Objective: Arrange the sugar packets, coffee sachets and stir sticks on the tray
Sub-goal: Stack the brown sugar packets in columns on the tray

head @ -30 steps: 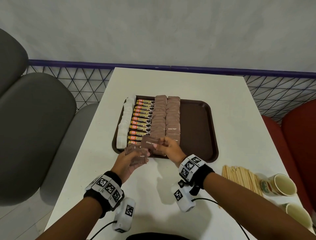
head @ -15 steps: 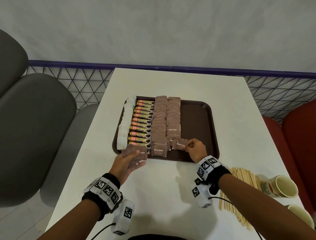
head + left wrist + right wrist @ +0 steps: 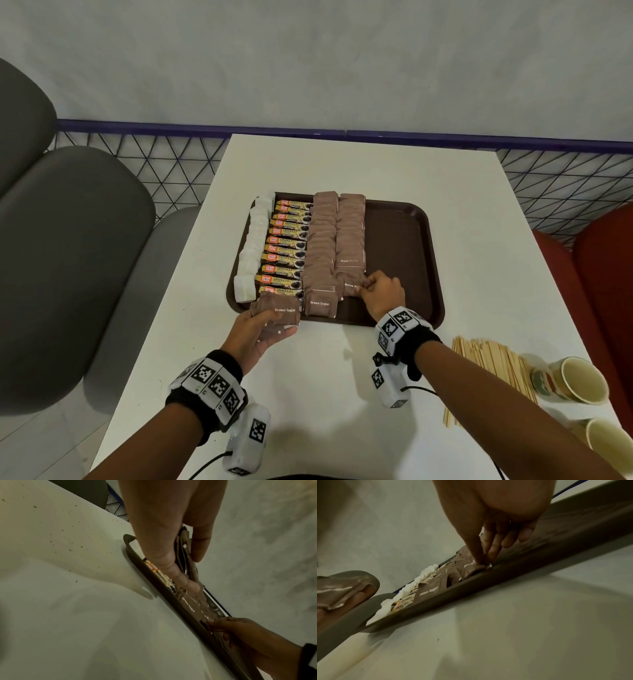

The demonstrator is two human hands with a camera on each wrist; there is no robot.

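A brown tray [image 3: 404, 240] holds a column of white sugar packets [image 3: 253, 246], a column of coffee sachets [image 3: 286, 246] and two columns of brown sugar packets [image 3: 322, 246]. My left hand [image 3: 267, 329] grips a small stack of brown sugar packets [image 3: 277, 310] just over the tray's near left rim; the left wrist view shows thumb and fingers clamped on the stack [image 3: 184, 555]. My right hand [image 3: 368, 287] pinches one brown sugar packet [image 3: 351, 286] at the near end of the right brown column, low against the tray [image 3: 488, 585]. Wooden stir sticks [image 3: 493, 366] lie on the table [image 3: 325, 394].
Two paper cups [image 3: 579, 378] lie at the table's right edge beside the sticks. The tray's right third is bare. Grey chairs [image 3: 68, 257] stand to the left, a red seat [image 3: 603, 274] to the right, and a wire fence behind the table.
My right hand took a brown packet from beside the left hand's stack, carried it rightward, and set it down at the near end of the right brown column. The left hand barely moved.
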